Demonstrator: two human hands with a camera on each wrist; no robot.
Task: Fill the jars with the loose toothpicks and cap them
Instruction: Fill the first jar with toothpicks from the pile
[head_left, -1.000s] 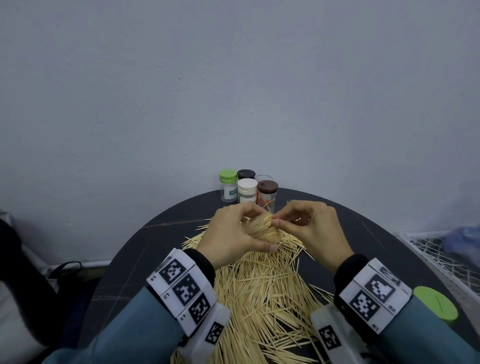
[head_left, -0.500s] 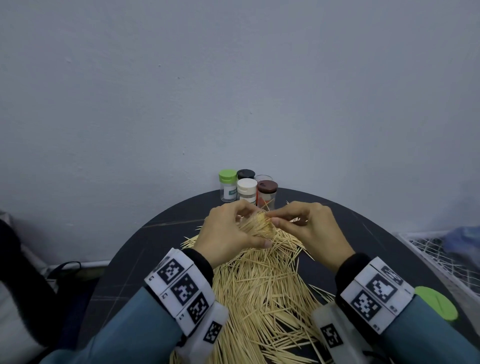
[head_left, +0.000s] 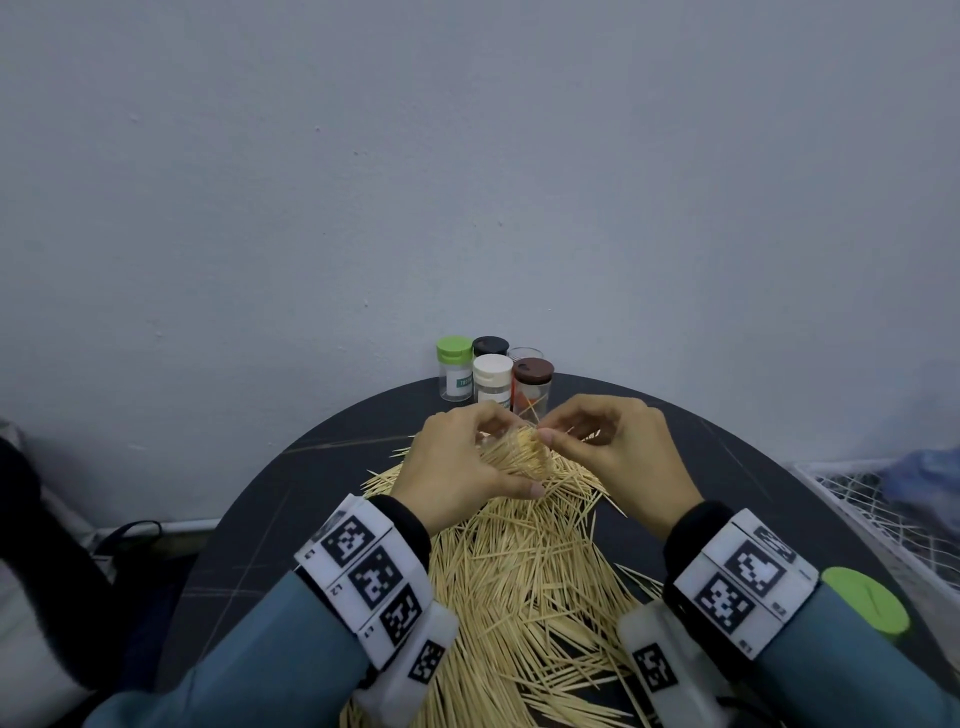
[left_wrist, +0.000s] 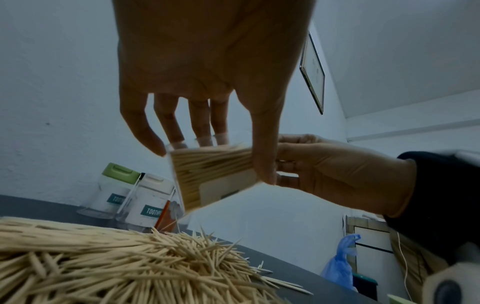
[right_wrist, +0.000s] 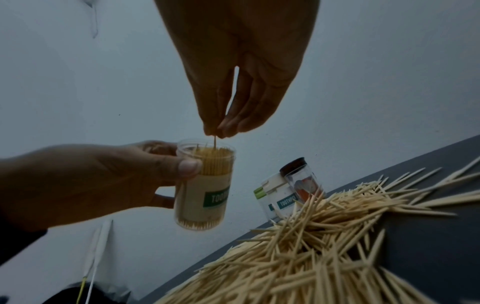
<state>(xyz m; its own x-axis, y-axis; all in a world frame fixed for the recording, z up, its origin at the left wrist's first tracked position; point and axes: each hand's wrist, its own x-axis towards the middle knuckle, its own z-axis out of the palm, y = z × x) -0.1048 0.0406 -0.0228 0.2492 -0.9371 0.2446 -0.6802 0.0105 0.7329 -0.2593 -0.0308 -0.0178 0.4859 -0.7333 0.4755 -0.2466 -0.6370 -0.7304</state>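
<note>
My left hand (head_left: 462, 467) grips an uncapped clear jar (right_wrist: 205, 185) packed nearly full of toothpicks, held above the loose toothpick pile (head_left: 519, 571). The same jar (left_wrist: 210, 174) shows between thumb and fingers in the left wrist view. My right hand (right_wrist: 221, 131) pinches a single toothpick (right_wrist: 215, 142) at the jar's mouth, its lower end among the packed ones. Capped jars stand at the table's far edge: a green-lidded jar (head_left: 454, 369), a white-lidded jar (head_left: 492, 376), a brown-lidded jar (head_left: 532, 382) and a black-lidded jar (head_left: 490, 344).
A loose green lid (head_left: 865, 597) lies on the round dark table (head_left: 291, 499) beside my right wrist. A wire basket (head_left: 878, 499) with something blue sits off the table's right side. The wall is close behind the jars.
Both hands rose slightly and stayed together over the pile. The right hand's fingers closed in on the jar's mouth with a toothpick.
</note>
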